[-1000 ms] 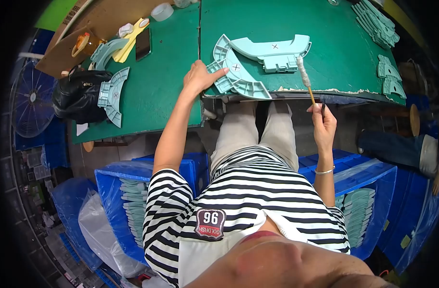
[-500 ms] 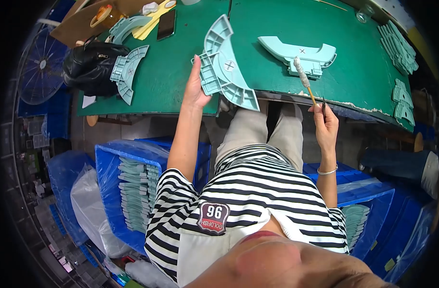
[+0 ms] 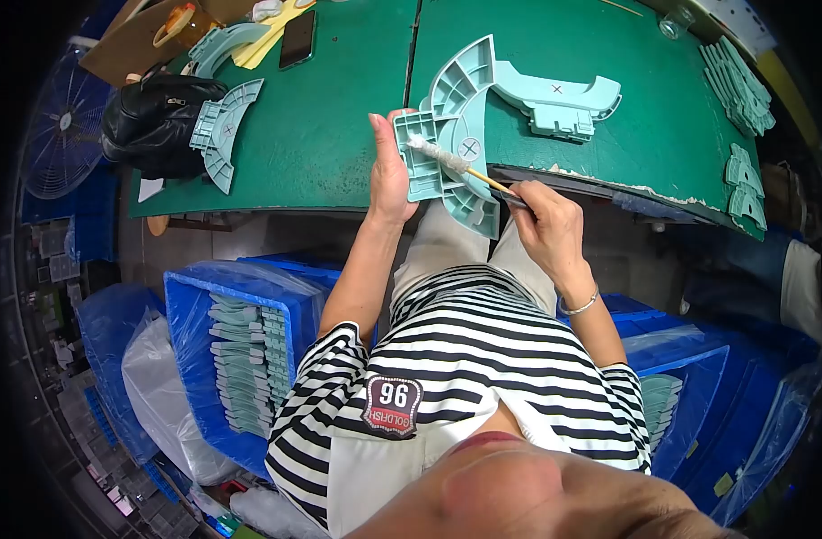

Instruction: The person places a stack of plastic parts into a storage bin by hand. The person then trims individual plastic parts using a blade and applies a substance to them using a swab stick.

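My left hand (image 3: 392,172) grips the left edge of a pale green curved plastic part (image 3: 467,117), ribbed inside and marked with a circled cross. It is held up over the table's front edge. In my right hand (image 3: 552,229) is a thin stick with a white padded tip, a swab (image 3: 453,162), whose tip lies over the part's gridded block. Something dark and slim also sits in the right fingers, too hidden to name. Just beyond, a second curved part (image 3: 554,94) with a cross mark rests on the green table (image 3: 339,135).
Stacked green parts (image 3: 738,85) lie at the table's right end. On the left are a black bag (image 3: 150,126), another part (image 3: 227,135) against it, and a phone (image 3: 298,39). Blue crates (image 3: 182,359) holding similar parts flank my body, and a fan (image 3: 65,121) stands far left.
My right hand has swung left, bringing the swab from beside the second part onto the held one. My left hand has shifted right and slightly down with the part.
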`<state>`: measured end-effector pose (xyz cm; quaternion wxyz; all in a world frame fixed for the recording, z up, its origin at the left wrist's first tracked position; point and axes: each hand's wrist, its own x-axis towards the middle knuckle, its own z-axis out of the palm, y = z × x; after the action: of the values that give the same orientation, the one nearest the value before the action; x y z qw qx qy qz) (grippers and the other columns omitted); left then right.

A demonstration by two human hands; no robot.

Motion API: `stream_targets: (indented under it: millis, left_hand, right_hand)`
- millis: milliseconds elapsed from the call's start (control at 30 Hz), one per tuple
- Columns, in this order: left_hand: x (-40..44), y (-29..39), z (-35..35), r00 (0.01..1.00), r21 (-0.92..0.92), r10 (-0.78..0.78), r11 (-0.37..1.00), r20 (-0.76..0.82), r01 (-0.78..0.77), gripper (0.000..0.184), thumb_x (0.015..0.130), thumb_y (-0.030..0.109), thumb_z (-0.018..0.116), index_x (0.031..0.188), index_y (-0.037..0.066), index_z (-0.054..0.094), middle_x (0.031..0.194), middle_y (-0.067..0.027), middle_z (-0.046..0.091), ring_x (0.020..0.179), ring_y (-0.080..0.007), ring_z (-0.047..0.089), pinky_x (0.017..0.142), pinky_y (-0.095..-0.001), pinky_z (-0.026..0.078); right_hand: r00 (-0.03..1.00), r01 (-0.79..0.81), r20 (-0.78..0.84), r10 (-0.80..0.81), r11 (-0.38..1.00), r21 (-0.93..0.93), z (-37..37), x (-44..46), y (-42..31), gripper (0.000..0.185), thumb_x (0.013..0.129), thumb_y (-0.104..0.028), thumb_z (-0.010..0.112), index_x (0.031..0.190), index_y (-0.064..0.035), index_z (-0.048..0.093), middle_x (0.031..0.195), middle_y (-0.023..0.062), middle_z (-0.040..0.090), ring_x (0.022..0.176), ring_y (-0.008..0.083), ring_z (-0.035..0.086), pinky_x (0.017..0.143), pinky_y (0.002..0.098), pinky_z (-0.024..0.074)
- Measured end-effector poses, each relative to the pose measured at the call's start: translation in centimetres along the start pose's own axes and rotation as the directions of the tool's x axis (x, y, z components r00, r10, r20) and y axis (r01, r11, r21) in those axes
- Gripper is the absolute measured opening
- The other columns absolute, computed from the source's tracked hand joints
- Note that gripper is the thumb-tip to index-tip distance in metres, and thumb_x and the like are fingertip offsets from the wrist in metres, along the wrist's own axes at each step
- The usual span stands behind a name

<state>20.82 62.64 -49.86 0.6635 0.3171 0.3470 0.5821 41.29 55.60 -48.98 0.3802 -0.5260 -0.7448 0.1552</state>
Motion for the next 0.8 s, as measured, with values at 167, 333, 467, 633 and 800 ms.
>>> stream_targets:
  millis: [167,333,467,633,800]
  left_hand:
    - [0.2,-0.3,-0.8,0.998,-0.005,0.022,1.000,0.056,-0.022,0.060,0.097,0.063,0.022,0.111,0.010,0.046,0.099,-0.0022,0.056,0.091,-0.0110,0.057,0.084,-0.0282,0.050]
    - [0.1,-0.3,0.1,1.000,0.018,0.028,0.999,0.011,-0.028,0.060,0.097,0.062,0.022,0.111,0.010,0.047,0.096,-0.0017,0.056,0.089,-0.0107,0.057,0.082,-0.0282,0.050]
    - [0.2,-0.7,-0.7,1.000,0.023,0.010,1.000,-0.020,-0.009,0.060,0.097,0.063,0.023,0.111,0.010,0.048,0.096,-0.0014,0.056,0.088,-0.0112,0.057,0.083,-0.0287,0.050]
    - [1.2,-0.9,-2.5,0.999,-0.070,0.048,0.996,-0.015,-0.049,0.069,0.095,0.063,0.031,0.125,0.003,0.051,0.118,-0.0082,0.061,0.104,-0.0187,0.061,0.092,-0.0357,0.050]
    - [2.8,0.7,-5.6,0.979,-0.402,-0.128,0.897,0.161,0.183,0.079,0.087,0.071,0.040,0.118,0.000,0.054,0.085,-0.0105,0.055,0.069,-0.0177,0.054,0.061,-0.0320,0.054]
  right_hand:
    - [0.996,-0.081,-0.032,0.082,0.996,0.028,-0.1,-0.5,0.6,0.009,0.076,-0.002,0.063,0.085,-0.0041,0.063,0.075,0.0109,0.062,0.064,0.0296,0.061,0.055,0.0358,0.0473]
    - [0.999,-0.034,-0.007,0.034,0.998,-0.059,-0.4,0.0,-0.1,0.010,0.075,-0.002,0.063,0.085,-0.0041,0.062,0.072,0.0111,0.060,0.062,0.0299,0.060,0.054,0.0366,0.0465]
    - [0.999,-0.027,-0.030,0.026,0.999,-0.019,-0.3,-0.2,-0.3,0.009,0.075,-0.002,0.063,0.083,-0.0046,0.060,0.072,0.0101,0.060,0.062,0.0301,0.060,0.053,0.0370,0.0460]
    - [0.997,-0.051,-0.055,0.045,0.994,-0.098,-1.1,-0.2,0.3,0.010,0.075,-0.003,0.064,0.084,-0.0056,0.061,0.073,0.0120,0.060,0.063,0.0321,0.060,0.054,0.0388,0.0463]
    - [0.990,-0.138,0.055,0.133,0.986,0.090,-3.1,-1.5,2.2,0.005,0.079,-0.005,0.063,0.083,-0.0028,0.063,0.067,0.0107,0.057,0.056,0.0260,0.056,0.051,0.0328,0.0417]
